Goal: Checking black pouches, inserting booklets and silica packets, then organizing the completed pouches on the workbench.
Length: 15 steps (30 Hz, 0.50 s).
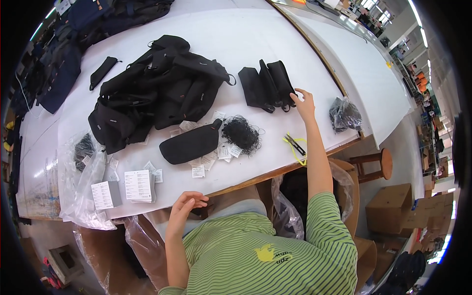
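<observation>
Touching the end black pouch [281, 78], right side of the table [221, 37]: right hand [304, 104], fingertips at its edge, can't tell if pinching. Left hand [185, 209] empty, fingers loosely curled, near table edge. Pouch row probably sits apart from the bag pile [164, 86] to avoid mixing; strings [241, 135] likely central for reach.

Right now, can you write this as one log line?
right hand: at right side of black pouches, grip unclear | left hand: nothing visible held, by table edge | nearby: lone pouch beside black string tangle

bright; ceiling tubes [416, 13] glowing upper right; edges bent; corners black
</observation>
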Motion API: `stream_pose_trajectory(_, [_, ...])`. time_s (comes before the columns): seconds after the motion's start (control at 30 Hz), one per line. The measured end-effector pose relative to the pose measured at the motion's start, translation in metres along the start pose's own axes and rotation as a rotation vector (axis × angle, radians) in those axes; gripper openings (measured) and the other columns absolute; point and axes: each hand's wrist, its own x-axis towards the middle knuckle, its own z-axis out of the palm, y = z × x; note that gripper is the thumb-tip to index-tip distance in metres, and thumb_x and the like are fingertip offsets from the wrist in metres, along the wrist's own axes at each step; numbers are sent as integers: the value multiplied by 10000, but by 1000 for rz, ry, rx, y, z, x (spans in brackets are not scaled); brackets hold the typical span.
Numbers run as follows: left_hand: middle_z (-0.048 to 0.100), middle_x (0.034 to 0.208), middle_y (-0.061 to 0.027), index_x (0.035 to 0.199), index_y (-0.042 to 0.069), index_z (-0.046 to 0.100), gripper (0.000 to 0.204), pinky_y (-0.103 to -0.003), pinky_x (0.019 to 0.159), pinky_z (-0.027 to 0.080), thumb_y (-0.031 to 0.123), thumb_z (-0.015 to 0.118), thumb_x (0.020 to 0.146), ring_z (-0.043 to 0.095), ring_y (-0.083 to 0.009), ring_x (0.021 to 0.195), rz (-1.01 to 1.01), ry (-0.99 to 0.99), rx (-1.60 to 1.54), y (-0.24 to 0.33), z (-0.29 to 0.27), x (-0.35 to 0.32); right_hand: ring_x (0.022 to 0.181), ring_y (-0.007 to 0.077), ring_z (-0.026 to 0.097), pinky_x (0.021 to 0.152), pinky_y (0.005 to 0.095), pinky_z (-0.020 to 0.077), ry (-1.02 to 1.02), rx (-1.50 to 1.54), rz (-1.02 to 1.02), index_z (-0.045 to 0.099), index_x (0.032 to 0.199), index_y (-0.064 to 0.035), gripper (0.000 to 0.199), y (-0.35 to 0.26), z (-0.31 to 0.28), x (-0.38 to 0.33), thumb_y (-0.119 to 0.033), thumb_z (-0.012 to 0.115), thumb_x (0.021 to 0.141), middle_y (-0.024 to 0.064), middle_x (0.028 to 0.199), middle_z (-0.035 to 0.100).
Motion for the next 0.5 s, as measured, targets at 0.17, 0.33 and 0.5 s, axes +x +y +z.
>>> stream_pose_trajectory(0.17, [633,1059,-178,1115,-35,543,280,-312,874,475,185,475,956,627,-222,936,-36,-70,-58,-9,6,-3,1056,219,554,928,408,379,32,-248,51,665,1105,-272,469,-10,8,5,-522,708,710,52,1230,542])
stream_pose_trajectory(0.33, [635,1063,-156,1127,-35,555,274,-297,869,468,167,473,960,614,-193,937,-59,-85,-109,-11,12,1,1093,240,545,936,454,364,17,-205,63,664,1081,-252,457,-6,11,6,-510,711,707,70,1235,534])
stream_pose_trajectory(0.5, [635,1058,-157,1121,-37,556,268,-295,866,470,160,473,960,616,-193,932,-56,-91,-100,-11,12,1,1139,269,535,955,488,343,2,-180,100,651,1094,-244,466,-12,15,6,-497,710,707,92,1247,528])
